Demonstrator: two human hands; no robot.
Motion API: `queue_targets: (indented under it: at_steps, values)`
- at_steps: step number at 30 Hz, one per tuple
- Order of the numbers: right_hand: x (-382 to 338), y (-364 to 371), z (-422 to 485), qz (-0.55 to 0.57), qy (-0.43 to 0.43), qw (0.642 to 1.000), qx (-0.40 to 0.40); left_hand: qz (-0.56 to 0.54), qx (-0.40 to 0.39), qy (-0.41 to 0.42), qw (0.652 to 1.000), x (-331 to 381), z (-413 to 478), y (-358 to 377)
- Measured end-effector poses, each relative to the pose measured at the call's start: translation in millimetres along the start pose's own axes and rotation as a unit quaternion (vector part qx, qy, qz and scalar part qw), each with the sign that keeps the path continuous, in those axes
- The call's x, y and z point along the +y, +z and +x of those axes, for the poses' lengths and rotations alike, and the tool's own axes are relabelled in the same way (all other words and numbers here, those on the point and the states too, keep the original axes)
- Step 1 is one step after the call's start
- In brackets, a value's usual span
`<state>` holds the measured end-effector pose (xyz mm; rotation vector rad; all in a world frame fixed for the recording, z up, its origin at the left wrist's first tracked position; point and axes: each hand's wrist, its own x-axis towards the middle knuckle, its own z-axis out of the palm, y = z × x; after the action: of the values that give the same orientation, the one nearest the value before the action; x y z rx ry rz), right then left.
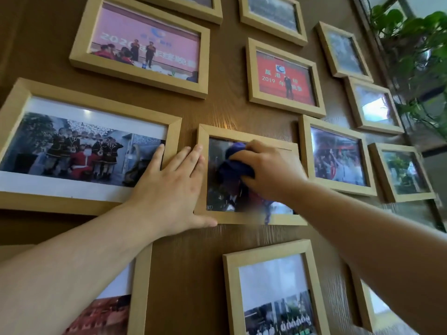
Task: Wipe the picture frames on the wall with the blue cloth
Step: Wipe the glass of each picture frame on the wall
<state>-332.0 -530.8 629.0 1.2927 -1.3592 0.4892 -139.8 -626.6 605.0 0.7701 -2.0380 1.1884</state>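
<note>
— Cloth position? Where's the blue cloth (235, 163) against the center frame (246, 217)?
— Bunched under the right hand (268, 170), fingers closed on it, pressed on the upper glass. Unwiped glass lies below. Left hand (169, 189) lies flat, fingers spread, bracing the frame's left edge.

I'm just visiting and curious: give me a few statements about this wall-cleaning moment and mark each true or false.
1. The right hand presses the blue cloth on the middle frame. True.
2. The left hand holds a spray bottle. False: it lies flat and open at the frame's left edge, holding nothing.
3. The frames are black metal. False: they are light wood.
4. A plant shows at upper right. True.
</note>
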Motion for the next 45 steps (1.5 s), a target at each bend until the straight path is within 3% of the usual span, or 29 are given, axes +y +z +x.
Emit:
queue_targets:
  at_steps: [3, 6, 12, 14, 22, 28, 36, 39, 42, 45]
  values:
    - [-23.9, 0.1, 8.0, -0.001, -0.049, 0.999, 0.014, 0.004, 0.0, -0.008, 1.0, 1.0, 0.9, 0.7]
    - [-4.1, 2.4, -5.4, -0.04, -0.056, 0.998, 0.0, -0.003, 0.006, -0.009, 1.0, 0.6, 1.5, 1.0]
    - [51.1, 7.2, -52.2, -0.102, 0.088, 0.989, -0.057, -0.019, 0.006, -0.007, 1.0, 1.0, 0.8, 1.6]
    - [46.0, 7.9, -51.1, -0.091, 0.099, 0.989, -0.059, -0.024, 0.01, -0.006, 1.0, 1.4, 0.7, 1.8]
    - [-48.3, 4.4, -17.9, 0.015, -0.076, 0.997, -0.026, -0.035, 0.034, -0.01, 0.999, 1.3, 1.3, 7.0]
    - [-11.5, 11.2, -46.3, 0.005, -0.118, 0.993, -0.025, -0.005, 0.011, -0.017, 1.0, 2.4, 2.5, 3.4]
    - [52.5, 4.3, -87.1, -0.054, -0.009, 0.993, -0.107, 0.021, 0.014, -0.019, 0.999, 2.1, 1.3, 1.6]
    - [56.3, -1.1, -104.0, -0.036, 0.035, 0.996, -0.068, 0.04, 0.041, 0.003, 0.998, 9.0, -6.9, -2.4]
    - [49.5, 0.3, -123.2, 0.021, 0.071, 0.997, 0.013, 0.026, 0.123, 0.065, 0.99, 16.3, -23.3, 0.4]
    - [28.7, 6.1, -147.7, 0.076, 0.062, 0.994, 0.039, -0.006, 0.125, 0.12, 0.985, 39.0, -42.5, 10.2]
